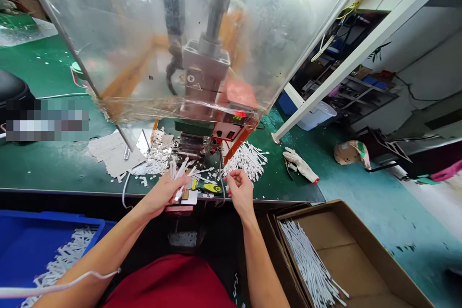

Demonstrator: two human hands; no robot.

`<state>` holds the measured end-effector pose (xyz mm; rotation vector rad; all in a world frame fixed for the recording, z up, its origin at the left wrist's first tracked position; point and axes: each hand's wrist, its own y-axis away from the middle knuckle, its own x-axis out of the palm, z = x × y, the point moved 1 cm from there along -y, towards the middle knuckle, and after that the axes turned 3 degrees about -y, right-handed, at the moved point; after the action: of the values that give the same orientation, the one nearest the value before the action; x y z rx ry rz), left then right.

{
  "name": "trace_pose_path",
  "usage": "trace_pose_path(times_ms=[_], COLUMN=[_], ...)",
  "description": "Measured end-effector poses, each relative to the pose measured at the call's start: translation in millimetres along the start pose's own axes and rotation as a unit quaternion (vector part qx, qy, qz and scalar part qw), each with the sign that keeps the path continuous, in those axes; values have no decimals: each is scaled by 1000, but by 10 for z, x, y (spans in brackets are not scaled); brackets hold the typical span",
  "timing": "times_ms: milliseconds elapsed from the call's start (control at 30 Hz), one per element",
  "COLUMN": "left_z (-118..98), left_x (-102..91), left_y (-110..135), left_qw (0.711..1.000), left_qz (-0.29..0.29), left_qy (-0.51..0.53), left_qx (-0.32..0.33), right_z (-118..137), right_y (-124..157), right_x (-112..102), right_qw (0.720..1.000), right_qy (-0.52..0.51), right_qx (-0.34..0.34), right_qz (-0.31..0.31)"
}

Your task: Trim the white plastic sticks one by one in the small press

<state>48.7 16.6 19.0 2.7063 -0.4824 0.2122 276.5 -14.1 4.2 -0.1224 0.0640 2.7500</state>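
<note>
Before the press [191,142], left hand [166,190] grips white strips [183,168]; right hand [241,187] curled beside the pile [247,160], pinch contents unclear. Judgement: keep strips loosely fanned so single ones free easily, and fingers well clear of the press.

White is the colour of the strips [174,169], the scraps [154,161] and the post [335,82]. The table [68,171] is deep green, the floor [415,231] teal. The cutter [211,187] mixes bright yellow with black; the glove [302,166] is off-white, edged red. The bin [36,214] is plain blue, the carton [361,260] brown, the shirt [169,284] solid red. Orange marks the bracket [236,147]; the control box [231,132] shows green digits [237,117] and a salmon-red top [240,94].
</note>
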Motion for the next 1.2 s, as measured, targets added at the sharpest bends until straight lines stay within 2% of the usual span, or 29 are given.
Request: trace_pose_path(times_ms=[200,333,733,1033,1200], left_z=[34,53,145,158,180], left_x=[-165,-283,-329,-320,-332], left_y=[106,135,188,173,175], left_qw=[995,990,989,990,991], left_qz=[25,13,-5,-6,-7], left_qy=[97,138,146,140,134], left_qx=[9,25,-2,3,2], right_z=[66,28,-53,-131,-125], right_y=[83,2,-108,-130,-140], right_x=[611,833,1007,987,1002], right_qw=[994,993,990,993,983], right_qy=[-58,-72,-100,-75,-134], right_qx=[42,41,66,7,65], right_qz=[84,87,72,93,103])
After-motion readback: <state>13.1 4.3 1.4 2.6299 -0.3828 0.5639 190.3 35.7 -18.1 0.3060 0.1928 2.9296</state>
